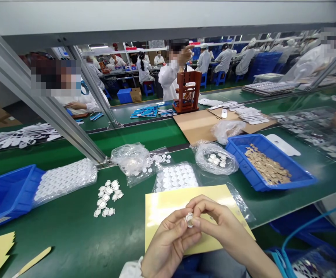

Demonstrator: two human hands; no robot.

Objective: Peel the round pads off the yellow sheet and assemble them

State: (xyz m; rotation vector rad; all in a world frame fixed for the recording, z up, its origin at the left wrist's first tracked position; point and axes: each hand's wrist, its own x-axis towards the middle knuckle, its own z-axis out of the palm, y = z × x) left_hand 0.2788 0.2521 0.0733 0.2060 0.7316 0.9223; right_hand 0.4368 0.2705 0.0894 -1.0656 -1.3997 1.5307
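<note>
Over a yellow backing sheet on the green table, I have both hands close together. The left hand and the right hand meet above the sheet, their fingers closed narrow on a small white round piece, pinching it from both sides just off the sheet. To the left of the sheet I see a loose cluster of white scalloped pieces, and just beyond the sheet lies a clear bag of white discs. Further right, a blue tray holds tan discs, beside a clear plastic bag with a few white pieces inside. A wooden stick lies at the lower left of the table.
</note>
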